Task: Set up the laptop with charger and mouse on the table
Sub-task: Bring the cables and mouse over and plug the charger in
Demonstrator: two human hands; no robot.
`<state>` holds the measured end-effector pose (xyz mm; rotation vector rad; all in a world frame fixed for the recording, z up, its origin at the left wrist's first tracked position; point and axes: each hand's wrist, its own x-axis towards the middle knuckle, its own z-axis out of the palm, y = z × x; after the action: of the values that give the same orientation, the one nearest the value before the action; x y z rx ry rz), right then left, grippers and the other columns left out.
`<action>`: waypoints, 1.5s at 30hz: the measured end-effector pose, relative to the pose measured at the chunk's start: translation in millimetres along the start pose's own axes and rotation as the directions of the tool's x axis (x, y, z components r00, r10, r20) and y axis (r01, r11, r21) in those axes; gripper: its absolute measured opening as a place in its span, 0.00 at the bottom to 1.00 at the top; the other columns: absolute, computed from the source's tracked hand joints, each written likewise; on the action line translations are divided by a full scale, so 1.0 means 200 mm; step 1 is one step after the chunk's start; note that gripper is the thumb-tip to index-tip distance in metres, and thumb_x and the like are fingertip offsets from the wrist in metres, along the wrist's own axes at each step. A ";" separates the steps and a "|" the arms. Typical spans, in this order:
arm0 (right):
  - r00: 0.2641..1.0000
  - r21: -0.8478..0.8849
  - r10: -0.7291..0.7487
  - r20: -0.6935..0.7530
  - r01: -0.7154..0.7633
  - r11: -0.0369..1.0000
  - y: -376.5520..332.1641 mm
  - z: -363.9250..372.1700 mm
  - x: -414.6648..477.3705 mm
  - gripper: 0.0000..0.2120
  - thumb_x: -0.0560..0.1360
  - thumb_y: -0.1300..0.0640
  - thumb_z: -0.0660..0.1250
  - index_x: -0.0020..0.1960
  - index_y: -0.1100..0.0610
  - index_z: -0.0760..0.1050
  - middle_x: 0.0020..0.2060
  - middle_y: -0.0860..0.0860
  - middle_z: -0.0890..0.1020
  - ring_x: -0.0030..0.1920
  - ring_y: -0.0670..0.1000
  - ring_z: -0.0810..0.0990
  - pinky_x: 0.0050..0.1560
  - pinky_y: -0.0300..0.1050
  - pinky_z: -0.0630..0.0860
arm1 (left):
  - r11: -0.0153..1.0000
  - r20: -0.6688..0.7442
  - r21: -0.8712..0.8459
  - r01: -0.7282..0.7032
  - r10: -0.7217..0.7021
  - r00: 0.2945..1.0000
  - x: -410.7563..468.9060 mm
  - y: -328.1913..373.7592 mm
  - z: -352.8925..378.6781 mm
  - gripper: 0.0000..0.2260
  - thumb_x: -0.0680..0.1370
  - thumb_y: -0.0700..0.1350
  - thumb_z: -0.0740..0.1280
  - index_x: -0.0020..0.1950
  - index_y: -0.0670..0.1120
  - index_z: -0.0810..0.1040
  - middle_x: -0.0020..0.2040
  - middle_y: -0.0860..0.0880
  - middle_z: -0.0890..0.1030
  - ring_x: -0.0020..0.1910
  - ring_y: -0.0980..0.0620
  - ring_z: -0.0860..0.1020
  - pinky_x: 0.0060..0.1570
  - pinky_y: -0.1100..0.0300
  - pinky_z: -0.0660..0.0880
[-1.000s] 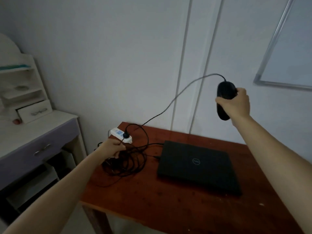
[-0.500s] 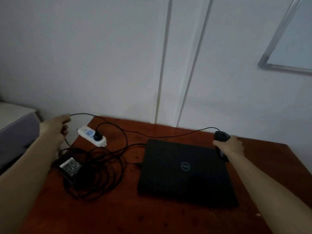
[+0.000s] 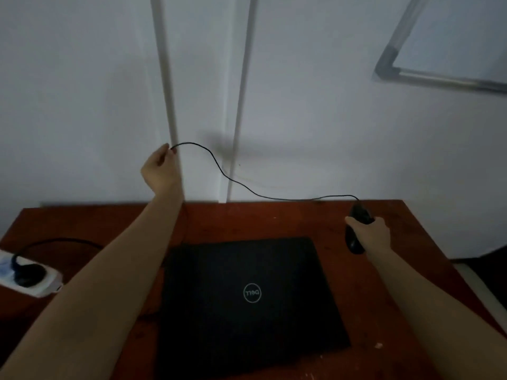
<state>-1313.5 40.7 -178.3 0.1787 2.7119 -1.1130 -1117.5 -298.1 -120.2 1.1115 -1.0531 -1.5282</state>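
A closed black laptop point(image 3: 247, 300) lies flat in the middle of the red-brown table point(image 3: 274, 218). My right hand point(image 3: 373, 234) grips a black wired mouse point(image 3: 356, 229) on the table just right of the laptop's far corner. The thin mouse cable point(image 3: 241, 182) runs up and left through the air to my left hand point(image 3: 162, 168), which is raised above the table's far edge and pinches the cable's end. A white power strip point(image 3: 41, 283) with a black charger plug point(image 3: 26, 272) in it sits at the table's left edge. The charger brick is out of sight.
A white wall with two vertical conduits point(image 3: 167, 91) stands right behind the table. A framed whiteboard point(image 3: 452, 50) hangs at upper right. A black charger cord point(image 3: 63, 241) curves over the left of the table. The table's right edge drops off near a dark object point(image 3: 488, 270).
My left hand has lifted from the left side up over the table's far edge, pulling the mouse cable. The mouse stays down beside the laptop. The view has shifted right, hiding the charger brick.
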 end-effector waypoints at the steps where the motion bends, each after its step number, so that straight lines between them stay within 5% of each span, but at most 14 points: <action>1: 1.000 -0.013 0.019 -0.010 -0.019 1.000 0.04 -0.03 0.05 0.37 0.69 0.44 0.71 0.69 0.60 0.62 0.63 0.61 0.70 0.56 0.65 0.75 0.54 0.60 0.77 | 0.999 0.058 0.031 0.016 -0.018 0.998 -0.03 -0.07 0.06 0.11 0.77 0.35 0.62 0.58 0.38 0.78 0.55 0.41 0.81 0.57 0.41 0.78 0.61 0.52 0.73; 7: 0.998 -0.128 0.057 -0.036 -0.061 0.990 0.27 -0.12 0.26 0.36 0.69 0.45 0.71 0.69 0.61 0.62 0.62 0.63 0.71 0.55 0.65 0.75 0.53 0.61 0.77 | 0.921 0.339 0.357 -0.155 0.027 0.941 -0.10 -0.36 0.30 0.11 0.78 0.36 0.62 0.57 0.40 0.80 0.55 0.42 0.82 0.56 0.39 0.77 0.59 0.50 0.74; 13: 0.998 -0.321 0.038 0.057 -0.018 0.947 0.52 -0.16 0.32 0.39 0.69 0.42 0.70 0.72 0.58 0.60 0.64 0.61 0.68 0.59 0.64 0.73 0.56 0.61 0.75 | 0.551 0.599 0.662 -0.508 0.017 0.800 -0.16 -0.58 0.43 0.13 0.78 0.43 0.62 0.62 0.48 0.78 0.55 0.44 0.82 0.53 0.43 0.78 0.51 0.54 0.74; 17: 0.989 -0.412 0.073 0.130 -0.013 0.911 0.66 -0.17 0.30 0.39 0.68 0.41 0.70 0.72 0.57 0.60 0.64 0.60 0.68 0.61 0.63 0.71 0.58 0.59 0.73 | 0.311 0.536 0.828 -0.467 -0.192 0.822 -0.25 -0.78 0.42 0.13 0.79 0.45 0.58 0.60 0.48 0.77 0.58 0.42 0.79 0.56 0.40 0.77 0.55 0.50 0.73; 23: 0.982 -0.508 0.090 0.169 0.008 0.861 0.81 -0.17 0.22 0.40 0.69 0.41 0.69 0.73 0.57 0.57 0.66 0.59 0.68 0.64 0.61 0.69 0.59 0.55 0.73 | -0.115 0.424 0.881 -0.459 -0.239 0.873 -0.35 -0.90 0.27 0.17 0.77 0.54 0.62 0.60 0.44 0.72 0.60 0.41 0.73 0.60 0.40 0.71 0.50 0.50 0.73; 25: 0.981 -0.527 0.104 0.165 -0.002 0.850 0.85 -0.16 0.19 0.41 0.70 0.40 0.68 0.74 0.58 0.55 0.68 0.59 0.66 0.66 0.61 0.67 0.60 0.54 0.71 | -0.076 0.348 0.925 -0.372 -0.217 0.912 -0.36 -0.90 0.19 0.18 0.77 0.55 0.63 0.59 0.43 0.72 0.57 0.41 0.74 0.54 0.41 0.75 0.46 0.51 0.73; 27: 0.983 -0.545 0.087 0.160 0.014 0.838 0.86 -0.13 0.17 0.42 0.71 0.39 0.66 0.75 0.58 0.52 0.69 0.58 0.64 0.67 0.60 0.65 0.60 0.53 0.70 | 0.083 0.270 0.962 -0.259 -0.167 0.948 -0.37 -0.90 0.10 0.17 0.77 0.52 0.64 0.59 0.41 0.74 0.54 0.41 0.77 0.49 0.41 0.77 0.45 0.51 0.74; 30: 0.987 -0.559 0.049 0.151 0.044 0.828 0.84 -0.10 0.15 0.41 0.72 0.37 0.63 0.75 0.58 0.51 0.69 0.59 0.64 0.67 0.60 0.65 0.60 0.53 0.69 | 0.226 0.216 0.953 -0.203 -0.033 0.976 -0.38 -0.89 -0.08 0.16 0.77 0.44 0.63 0.64 0.40 0.73 0.59 0.38 0.77 0.55 0.38 0.76 0.50 0.48 0.74; 38: 0.975 -0.685 -0.174 0.140 0.222 0.694 0.66 0.05 -0.03 0.35 0.77 0.40 0.54 0.75 0.57 0.49 0.73 0.61 0.56 0.73 0.60 0.54 0.69 0.57 0.59 | 0.169 0.213 0.963 -0.212 0.010 0.977 -0.27 -0.75 -0.31 0.13 0.77 0.40 0.60 0.59 0.41 0.77 0.55 0.37 0.79 0.51 0.37 0.77 0.46 0.52 0.72; 42: 0.849 -0.579 -0.400 0.345 0.528 0.621 0.42 0.23 -0.19 0.29 0.78 0.44 0.56 0.75 0.55 0.54 0.74 0.59 0.56 0.74 0.58 0.54 0.70 0.52 0.60 | 0.085 0.223 0.973 -0.214 -0.111 0.969 -0.31 -0.71 -0.41 0.20 0.75 0.45 0.62 0.67 0.47 0.70 0.64 0.41 0.71 0.58 0.40 0.74 0.50 0.51 0.72; 45: 0.688 -0.455 -0.499 0.527 0.724 0.518 0.24 0.40 -0.33 0.27 0.79 0.48 0.55 0.75 0.53 0.53 0.74 0.57 0.55 0.74 0.56 0.53 0.70 0.50 0.58 | 0.022 0.191 0.981 -0.192 -0.257 0.947 -0.34 -0.69 -0.52 0.24 0.75 0.49 0.63 0.71 0.49 0.64 0.69 0.43 0.63 0.64 0.42 0.68 0.55 0.49 0.72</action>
<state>-1229.3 15.9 -251.0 -1.0900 2.6687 -0.1752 -1034.5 -216.4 -264.8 1.8277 -2.6372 -0.7180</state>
